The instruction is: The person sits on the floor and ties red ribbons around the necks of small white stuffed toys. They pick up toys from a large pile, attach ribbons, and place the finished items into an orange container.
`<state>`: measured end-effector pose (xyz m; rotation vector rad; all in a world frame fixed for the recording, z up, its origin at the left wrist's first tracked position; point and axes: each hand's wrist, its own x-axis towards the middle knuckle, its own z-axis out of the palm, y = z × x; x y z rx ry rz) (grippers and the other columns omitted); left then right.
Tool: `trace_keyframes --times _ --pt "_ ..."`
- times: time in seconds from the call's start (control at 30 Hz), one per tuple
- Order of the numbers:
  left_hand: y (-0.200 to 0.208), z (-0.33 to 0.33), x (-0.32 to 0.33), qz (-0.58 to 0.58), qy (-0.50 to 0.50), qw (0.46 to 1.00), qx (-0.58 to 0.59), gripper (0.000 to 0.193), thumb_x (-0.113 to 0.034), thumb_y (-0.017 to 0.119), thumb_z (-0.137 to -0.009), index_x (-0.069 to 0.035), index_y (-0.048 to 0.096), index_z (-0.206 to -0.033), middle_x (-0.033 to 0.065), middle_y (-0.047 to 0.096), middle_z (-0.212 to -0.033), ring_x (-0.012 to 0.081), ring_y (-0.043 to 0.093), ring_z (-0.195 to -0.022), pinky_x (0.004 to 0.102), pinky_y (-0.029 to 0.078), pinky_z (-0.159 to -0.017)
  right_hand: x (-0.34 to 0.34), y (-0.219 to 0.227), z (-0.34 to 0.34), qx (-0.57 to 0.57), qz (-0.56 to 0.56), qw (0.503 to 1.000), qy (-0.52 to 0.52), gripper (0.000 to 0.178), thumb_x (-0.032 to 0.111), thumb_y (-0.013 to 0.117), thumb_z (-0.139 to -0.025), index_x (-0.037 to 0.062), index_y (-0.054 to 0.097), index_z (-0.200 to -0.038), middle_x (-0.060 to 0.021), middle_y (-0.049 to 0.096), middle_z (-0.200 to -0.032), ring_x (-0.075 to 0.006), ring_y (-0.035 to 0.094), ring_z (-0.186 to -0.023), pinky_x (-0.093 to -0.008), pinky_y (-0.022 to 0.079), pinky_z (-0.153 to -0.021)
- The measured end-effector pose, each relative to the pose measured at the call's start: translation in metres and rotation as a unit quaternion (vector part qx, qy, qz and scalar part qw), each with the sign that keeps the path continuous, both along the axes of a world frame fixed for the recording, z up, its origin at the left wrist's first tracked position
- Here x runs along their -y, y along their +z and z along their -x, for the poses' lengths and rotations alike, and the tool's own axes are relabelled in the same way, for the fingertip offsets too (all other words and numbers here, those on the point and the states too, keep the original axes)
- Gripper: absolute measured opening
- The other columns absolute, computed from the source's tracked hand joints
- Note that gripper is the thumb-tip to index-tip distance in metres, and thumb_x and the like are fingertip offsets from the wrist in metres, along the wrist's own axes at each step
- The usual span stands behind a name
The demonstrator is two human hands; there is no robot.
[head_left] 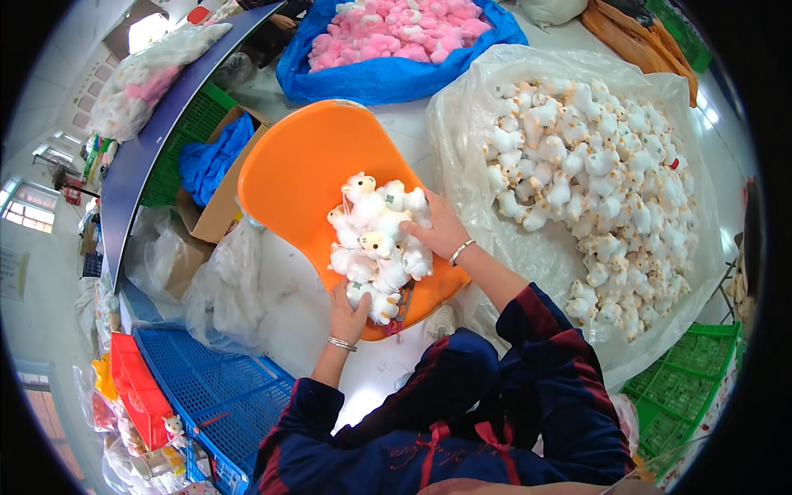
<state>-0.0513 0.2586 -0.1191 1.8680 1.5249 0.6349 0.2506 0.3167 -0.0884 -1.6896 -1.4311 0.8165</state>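
A small heap of white plush toys with yellowish faces rests on the seat of an orange plastic chair. My right hand grips the upper right side of the heap, its thumb laid over one toy and its other fingers partly hidden. At the bottom of the heap, my left hand curls against the lowest toys, thumb and fingers around one. Below the toys, near the seat's front edge, lies a dark narrow thing that I cannot make out.
To the right, a clear plastic sack spreads open with many white plush toys. Beyond the chair, pink plush fills a blue bag. At left stand a blue crate, a cardboard box and a table. A green crate is at lower right.
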Motion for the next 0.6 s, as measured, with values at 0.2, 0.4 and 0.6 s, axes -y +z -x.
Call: trace_keyframes --times 0.2,0.4,0.6 --pt "-0.002 0.010 -0.013 -0.105 0.070 0.992 -0.028 0.077 -0.034 0.071 -0.090 0.008 0.039 -0.146 0.0306 0.044 -0.146 0.0446 0.039 -0.136 0.0531 0.028 -0.117 0.002 -0.012 -0.009 -0.022 -0.012 0.999 -0.044 0.093 0.054 0.075 -0.085 -0.0064 0.039 -0.146 -0.0293 0.046 -0.144 -0.0425 0.046 -0.135 -0.0462 0.038 -0.114" --pt "0.063 -0.021 -0.063 -0.198 -0.053 0.978 -0.048 0.056 -0.026 0.064 -0.095 0.000 0.050 -0.143 0.0220 0.044 -0.152 0.0421 0.035 -0.141 0.0517 0.029 -0.118 0.007 -0.013 -0.021 -0.009 0.003 1.000 -0.010 0.088 0.053 0.065 -0.094 -0.0101 0.037 -0.149 -0.0309 0.048 -0.145 -0.0411 0.046 -0.137 -0.0430 0.036 -0.116" --pt "0.058 -0.078 -0.120 -0.246 -0.204 0.942 -0.099 0.040 -0.028 0.068 -0.092 -0.013 0.066 -0.129 0.0180 0.048 -0.151 0.0442 0.037 -0.140 0.0546 0.031 -0.116 0.007 -0.018 -0.022 -0.033 -0.007 0.999 0.008 0.080 0.053 0.068 -0.091 0.0009 0.045 -0.147 -0.0266 0.052 -0.141 -0.0426 0.048 -0.133 -0.0463 0.039 -0.112"
